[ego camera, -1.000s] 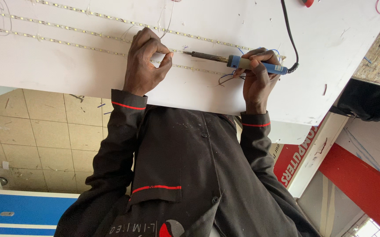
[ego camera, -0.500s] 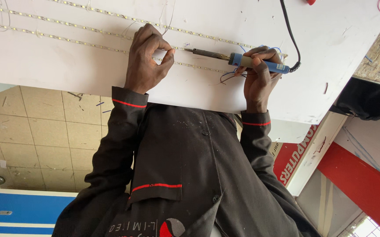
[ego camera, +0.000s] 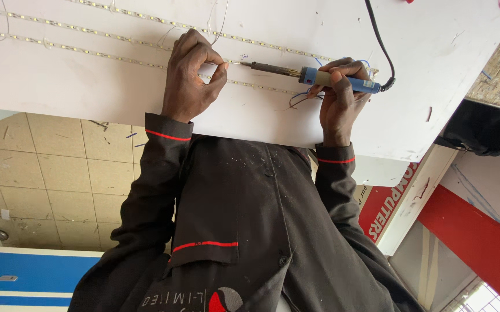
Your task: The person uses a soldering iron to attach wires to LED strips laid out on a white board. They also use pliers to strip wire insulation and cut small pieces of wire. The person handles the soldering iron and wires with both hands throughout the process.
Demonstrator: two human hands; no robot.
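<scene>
A white board carries two rows of thin LED strip. My left hand rests on the board with thumb and forefinger pinched together at the lower strip, on something too thin to make out. My right hand is shut on a soldering iron with a blue and cream handle. The iron's metal tip points left and ends just right of my left fingertips. Its black cord runs up off the board. Thin loose wires lie under my right hand.
A dark jacket with red trim fills the lower middle. Beige tiles show at the left above a blue and white panel. A red and white sign and a red beam sit at the right.
</scene>
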